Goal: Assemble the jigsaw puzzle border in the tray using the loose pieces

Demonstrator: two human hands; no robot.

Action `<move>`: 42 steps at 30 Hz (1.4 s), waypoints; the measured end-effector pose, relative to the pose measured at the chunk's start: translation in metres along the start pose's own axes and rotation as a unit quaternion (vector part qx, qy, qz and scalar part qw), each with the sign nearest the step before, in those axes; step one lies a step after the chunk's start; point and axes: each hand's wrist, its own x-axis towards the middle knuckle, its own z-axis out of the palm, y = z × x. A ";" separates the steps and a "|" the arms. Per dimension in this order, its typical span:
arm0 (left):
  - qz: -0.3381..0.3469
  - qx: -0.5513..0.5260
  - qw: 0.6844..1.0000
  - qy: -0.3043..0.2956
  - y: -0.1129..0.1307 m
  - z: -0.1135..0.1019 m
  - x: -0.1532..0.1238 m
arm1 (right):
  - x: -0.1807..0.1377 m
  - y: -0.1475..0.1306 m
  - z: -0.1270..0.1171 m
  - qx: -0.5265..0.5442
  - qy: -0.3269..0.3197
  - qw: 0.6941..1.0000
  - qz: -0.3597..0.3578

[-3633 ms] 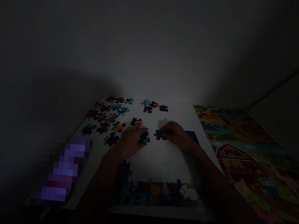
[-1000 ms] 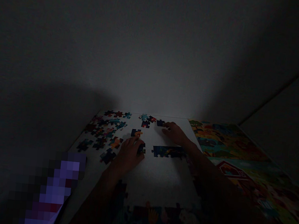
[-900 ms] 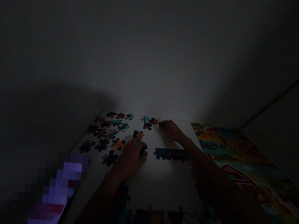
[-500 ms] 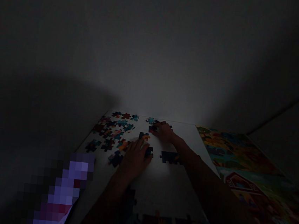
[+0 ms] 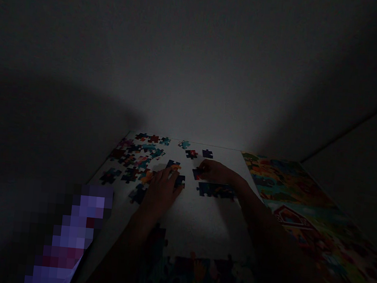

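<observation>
My right hand (image 5: 214, 170) pinches a dark jigsaw piece with a bit of red (image 5: 196, 174), just above a joined strip of dark blue pieces (image 5: 215, 190). My left hand (image 5: 162, 188) lies flat with fingers stretched over loose pieces. A dark blue and orange piece (image 5: 173, 163) shows at its fingertips, and a dark blue piece (image 5: 180, 181) pokes out beside its thumb. Farther back lie a red and dark piece (image 5: 191, 154), a plain dark blue piece (image 5: 207, 153) and a teal piece (image 5: 184, 144).
Several loose pieces (image 5: 133, 158) are scattered on the white table (image 5: 194, 222) at the left. A joined puzzle section (image 5: 199, 271) lies at the near edge in deep shadow. Colourful picture sheets (image 5: 290, 196) cover the right. A lit, blurred-out screen (image 5: 73, 232) stands lower left.
My right hand has drawn back toward me from the far pieces, with a dark piece in its fingers, uncovering the pieces behind. My left hand stays over the same pieces. The view shifted slightly.
</observation>
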 end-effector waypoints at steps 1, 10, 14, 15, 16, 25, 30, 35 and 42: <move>-0.003 0.005 1.000 0.001 0.001 0.000 0.000 | -0.003 0.002 0.003 0.001 0.016 1.000 0.010; -0.036 0.040 0.999 0.001 0.008 0.000 0.003 | 0.006 0.011 0.013 0.060 0.067 0.996 -0.009; -0.028 0.037 0.999 0.016 0.007 0.003 0.004 | 0.033 0.016 0.005 0.031 0.154 0.988 0.014; -0.026 0.035 0.999 0.016 0.006 0.005 0.004 | 0.041 0.016 0.004 0.012 0.168 0.985 0.022; -0.023 0.033 0.999 0.014 0.005 0.007 0.004 | 0.047 0.017 0.004 -0.005 0.170 0.985 0.025; 0.000 0.027 0.999 0.017 0.008 0.012 0.002 | 0.074 0.015 0.001 -0.052 0.071 0.996 0.007; -0.001 0.023 0.999 0.025 0.007 0.012 0.001 | 0.070 0.019 0.000 0.157 0.107 0.982 -0.002; -0.001 0.023 1.000 0.012 0.008 0.010 0.002 | 0.058 0.024 0.005 0.324 0.076 0.942 -0.039; -0.008 0.031 0.999 -0.004 0.013 0.011 0.001 | 0.055 0.027 0.004 0.365 0.129 0.922 -0.002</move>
